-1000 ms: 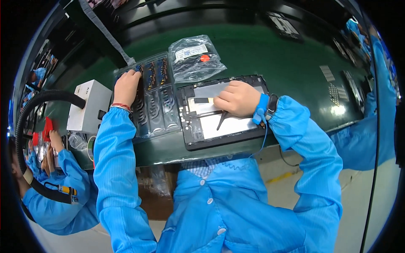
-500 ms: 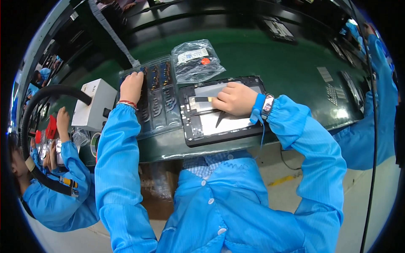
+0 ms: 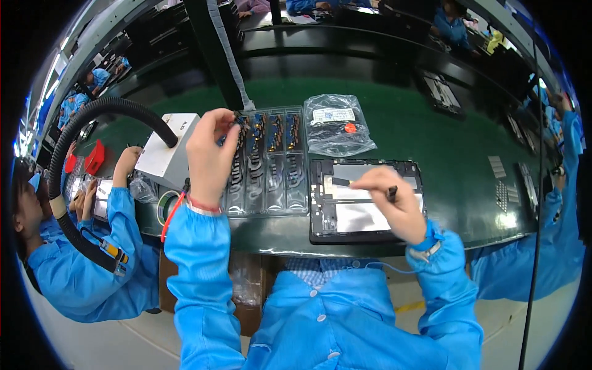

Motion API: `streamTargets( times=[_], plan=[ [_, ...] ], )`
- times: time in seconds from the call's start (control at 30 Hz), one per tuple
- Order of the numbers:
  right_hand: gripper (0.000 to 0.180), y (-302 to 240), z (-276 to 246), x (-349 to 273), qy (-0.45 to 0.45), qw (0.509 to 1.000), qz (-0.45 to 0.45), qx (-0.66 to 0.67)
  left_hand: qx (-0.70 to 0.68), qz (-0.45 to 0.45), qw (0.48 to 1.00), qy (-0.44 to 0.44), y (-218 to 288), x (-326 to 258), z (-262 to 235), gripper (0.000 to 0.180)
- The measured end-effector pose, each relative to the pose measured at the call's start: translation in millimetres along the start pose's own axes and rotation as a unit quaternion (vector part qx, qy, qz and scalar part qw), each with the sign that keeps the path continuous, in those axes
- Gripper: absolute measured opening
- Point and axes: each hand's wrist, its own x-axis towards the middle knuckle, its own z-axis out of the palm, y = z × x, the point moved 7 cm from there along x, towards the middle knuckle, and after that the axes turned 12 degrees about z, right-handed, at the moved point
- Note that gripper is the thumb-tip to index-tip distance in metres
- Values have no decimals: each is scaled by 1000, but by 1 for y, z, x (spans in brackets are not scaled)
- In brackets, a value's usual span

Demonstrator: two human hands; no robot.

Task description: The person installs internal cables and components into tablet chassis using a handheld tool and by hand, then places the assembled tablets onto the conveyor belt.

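Note:
My left hand (image 3: 213, 154) is raised over the left edge of a clear plastic tray (image 3: 265, 213), its thumb and forefinger pinched on a small dark part (image 3: 237, 117). Small blue-and-copper parts (image 3: 275, 129) fill the tray's far pockets, and curved dark pieces (image 3: 275, 176) lie in the near ones. Above an opened tablet (image 3: 320, 237), my right hand (image 3: 398, 203) curls around a slim black tool (image 3: 391, 193), whose blunt end shows beside the fingers. The tablet lies flat with its inner plates exposed; a dark ribbon strip (image 3: 340, 182) is near my right fingertips.
A clear bag with a white label and red dot (image 3: 336, 126) lies behind the tablet. Left of the tray stand a white box with a black hose (image 3: 166, 148) and a tape roll (image 3: 165, 206). A co-worker (image 3: 92, 259) sits at the left; metal sheets (image 3: 496, 166) lie right.
My left hand has lifted from the tray with a small dark part. My right hand has risen off the tablet and turned, keeping the black tool. The view has shifted, moving the scene rightward.

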Motion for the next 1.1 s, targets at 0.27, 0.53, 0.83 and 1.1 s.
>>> streamTargets(
  times=[0.27, 0.53, 0.83, 1.1],
  plan=[
    [31, 18, 66, 16, -67, 890, 255, 371, 9, 430, 898, -96, 141, -76, 33, 23],
    [18, 30, 45, 3, 27, 929, 238, 282, -105, 246, 957, -111, 133, -68, 49, 25],
    [20, 7, 38, -15, 45, 959, 208, 186, 25, 152, 975, -159, 126, -54, 57, 18],
    [20, -14, 33, -29, 132, 988, 61, 56, 89, 227, 957, -157, 149, -58, 48, 19]
  ],
)
